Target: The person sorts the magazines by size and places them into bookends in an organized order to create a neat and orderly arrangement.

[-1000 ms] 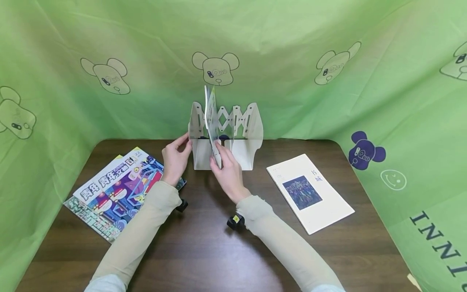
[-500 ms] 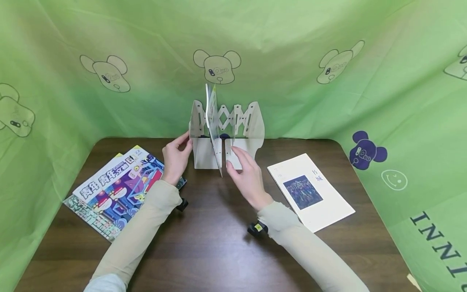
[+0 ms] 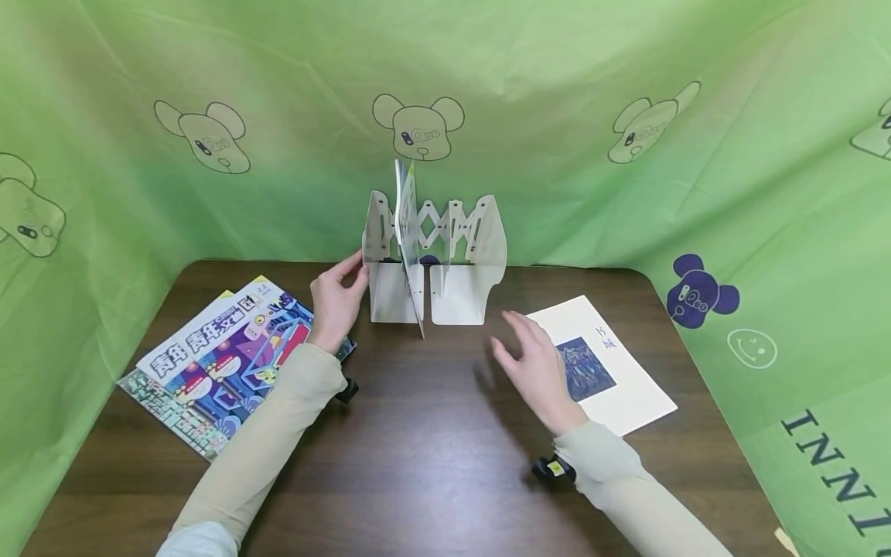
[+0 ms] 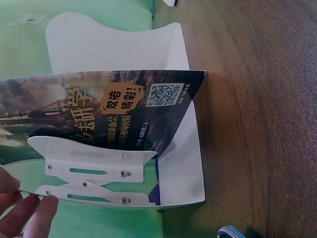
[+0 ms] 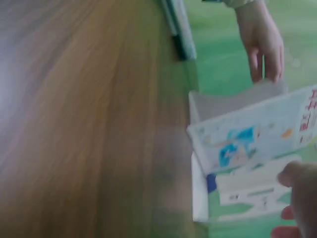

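A white expandable book rack (image 3: 462, 294) stands at the table's back edge, with folding lattice struts between its upright panels. One magazine (image 3: 409, 224) stands in it, left of the middle; its lower corner sticks out past the rack's front. With thumb and fingers, my left hand (image 3: 334, 305) pinches the rack's left end panel. The left wrist view shows that magazine's dark cover with a QR code, and fingertips (image 4: 42, 218) on the panel's edge. My right hand (image 3: 536, 375) holds nothing. Its fingers are loosely bent above the left edge of a white-covered magazine (image 3: 629, 387), partly hiding it.
Overlapping magazines (image 3: 230, 348) with colourful covers lie on the table's left, partly under my left forearm. Green printed cloth (image 3: 306, 193) hangs behind and at both sides of the brown table (image 3: 418, 464).
My right hand has let go of the standing magazine and moved right and toward me, to the white-covered magazine. My left hand has stayed on the rack's panel.
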Demonstrator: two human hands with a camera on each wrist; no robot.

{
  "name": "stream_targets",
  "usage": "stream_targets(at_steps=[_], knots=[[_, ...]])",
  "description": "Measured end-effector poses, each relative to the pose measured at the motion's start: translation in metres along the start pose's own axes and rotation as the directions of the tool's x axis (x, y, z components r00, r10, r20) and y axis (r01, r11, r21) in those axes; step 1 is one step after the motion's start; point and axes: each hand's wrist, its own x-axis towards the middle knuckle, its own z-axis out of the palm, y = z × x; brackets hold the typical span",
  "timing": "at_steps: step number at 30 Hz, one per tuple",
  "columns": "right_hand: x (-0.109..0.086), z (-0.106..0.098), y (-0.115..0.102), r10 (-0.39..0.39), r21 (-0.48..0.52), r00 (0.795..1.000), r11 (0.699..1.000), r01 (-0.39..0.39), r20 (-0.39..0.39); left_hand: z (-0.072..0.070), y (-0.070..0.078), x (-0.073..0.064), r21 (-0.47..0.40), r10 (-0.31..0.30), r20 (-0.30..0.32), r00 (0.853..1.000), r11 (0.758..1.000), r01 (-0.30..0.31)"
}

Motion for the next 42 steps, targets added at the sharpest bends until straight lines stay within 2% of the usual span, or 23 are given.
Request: stream_targets(at_steps=[3, 6, 9, 12, 18, 20, 23, 27, 32, 34, 37, 39, 41, 42], knots=[[-0.008, -0.009, 0.014, 0.085, -0.089, 0.99, 0.993, -0.075, 0.114, -0.001, 0.0, 0.0, 0.002, 0.007, -0.004, 1.0, 1.0, -0.007], [-0.013, -0.017, 0.025, 0.176, -0.194, 0.952, 0.972, -0.128, 0.25, -0.001, -0.001, 0.0, 0.005, 0.01, -0.007, 1.0, 1.0, -0.01], [-0.018, -0.024, 0.033, 0.273, -0.294, 0.892, 0.941, -0.168, 0.362, -0.001, 0.0, 0.0, 0.012, 0.009, -0.01, 1.0, 1.0, -0.009], [-0.021, -0.028, 0.039, 0.366, -0.365, 0.822, 0.907, -0.21, 0.437, -0.002, 0.0, 0.0, 0.014, 0.006, -0.016, 1.0, 1.0, -0.006], [-0.024, -0.034, 0.047, 0.512, -0.428, 0.674, 0.85, -0.307, 0.533, -0.002, 0.001, -0.001, 0.017, 0.004, 0.004, 1.0, 1.0, -0.004], [-0.025, -0.035, 0.05, 0.539, -0.448, 0.64, 0.835, -0.32, 0.548, -0.002, 0.001, -0.001, 0.019, 0.003, 0.011, 1.0, 1.0, -0.003], [-0.025, -0.036, 0.053, 0.55, -0.467, 0.629, 0.826, -0.315, 0.549, -0.001, 0.0, 0.0, 0.012, 0.006, 0.011, 1.0, 1.0, -0.006], [-0.021, -0.038, 0.055, 0.54, -0.477, 0.634, 0.83, -0.29, 0.554, -0.001, 0.001, 0.0, 0.004, 0.01, 0.012, 1.0, 1.0, -0.01], [-0.018, -0.037, 0.051, 0.541, -0.477, 0.616, 0.831, -0.286, 0.573, -0.001, 0.002, -0.001, 0.009, -0.005, 0.018, 1.0, 1.0, 0.004], [-0.018, -0.036, 0.049, 0.525, -0.473, 0.624, 0.84, -0.267, 0.579, -0.002, 0.001, -0.001, 0.01, -0.008, 0.021, 1.0, 1.0, 0.008], [-0.02, -0.036, 0.049, 0.467, -0.46, 0.665, 0.864, -0.203, 0.583, -0.002, 0.0, -0.001, 0.007, -0.008, 0.023, 1.0, 1.0, 0.008], [-0.021, -0.038, 0.049, 0.441, -0.456, 0.678, 0.873, -0.172, 0.589, -0.001, 0.001, -0.001, 0.0, -0.005, 0.021, 1.0, 1.0, 0.005], [-0.023, -0.041, 0.051, 0.442, -0.458, 0.668, 0.873, -0.168, 0.598, -0.001, 0.001, -0.001, -0.001, -0.006, 0.021, 1.0, 1.0, 0.006], [-0.024, -0.042, 0.052, 0.453, -0.461, 0.654, 0.87, -0.176, 0.606, -0.001, 0.001, -0.001, 0.0, -0.009, 0.021, 1.0, 1.0, 0.009]])
